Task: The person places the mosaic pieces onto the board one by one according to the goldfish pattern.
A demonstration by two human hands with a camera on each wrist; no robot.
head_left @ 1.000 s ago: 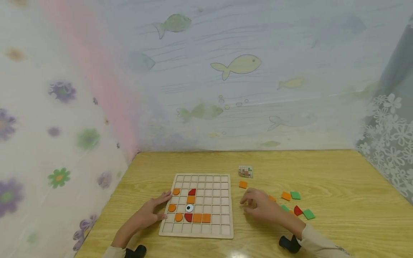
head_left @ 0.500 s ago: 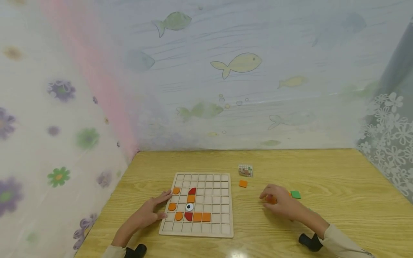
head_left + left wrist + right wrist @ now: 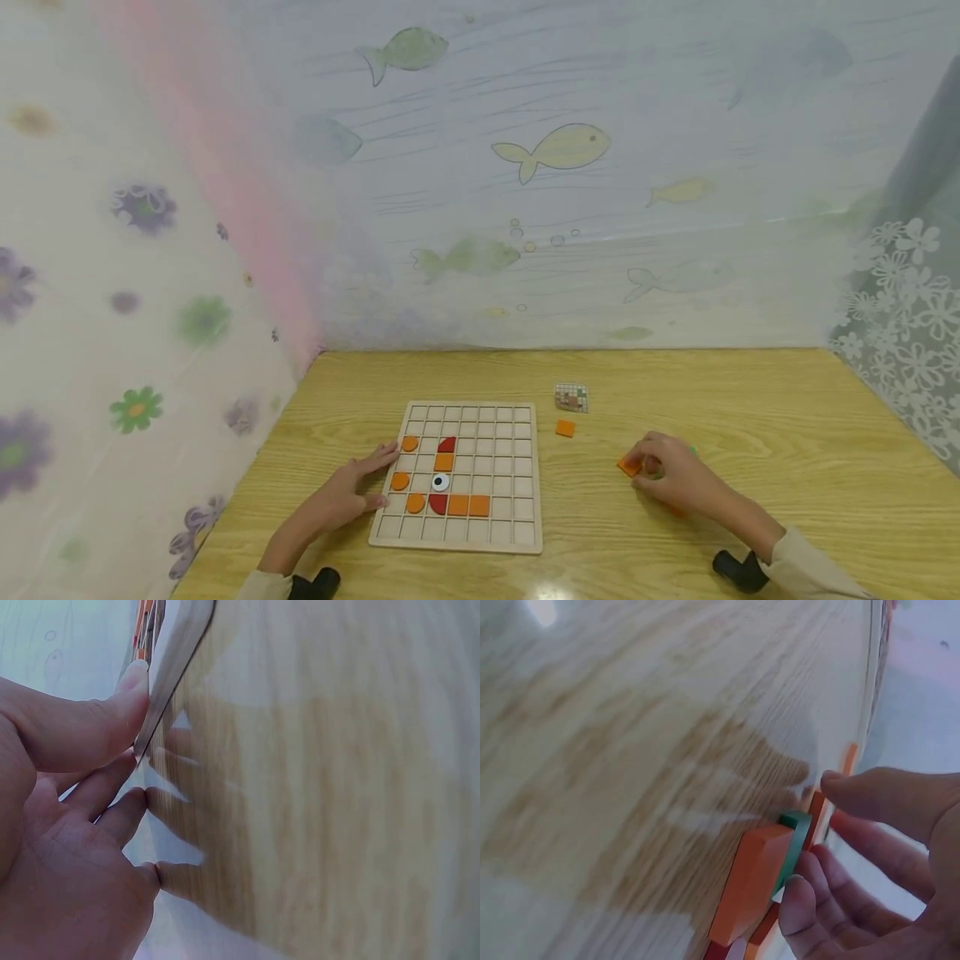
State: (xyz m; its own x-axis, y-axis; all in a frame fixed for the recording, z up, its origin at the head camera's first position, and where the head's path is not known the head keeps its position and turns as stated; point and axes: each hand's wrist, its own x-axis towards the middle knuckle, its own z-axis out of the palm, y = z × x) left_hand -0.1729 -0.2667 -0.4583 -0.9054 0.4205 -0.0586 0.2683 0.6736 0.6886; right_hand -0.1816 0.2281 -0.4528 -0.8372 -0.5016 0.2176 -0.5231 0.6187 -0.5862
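In the head view my left hand [image 3: 341,496] rests at the left edge of a wooden grid board [image 3: 513,537], fingers fairly straight. Its thumb touches the board's rim in the left wrist view. On the board lie orange round tiles [image 3: 401,481], red quarter-round tiles [image 3: 438,504], orange square tiles [image 3: 458,505] and a white eye tile [image 3: 441,482]. To the right, my right hand [image 3: 675,475] pinches a loose orange square tile [image 3: 627,467] between thumb and index finger. A green tile [image 3: 791,851] and a thick-looking orange tile [image 3: 750,885] lie under its other fingers.
A small picture card [image 3: 572,398] lies behind the board's right side. Nearer than it is a single orange square tile [image 3: 566,428]. The wooden table [image 3: 825,467] ends at a fish-patterned curtain [image 3: 547,250] at the back.
My right hand has moved right, away from the board, into the loose tiles, and its thumb and index finger have closed at an orange tile. The left hand stays put.
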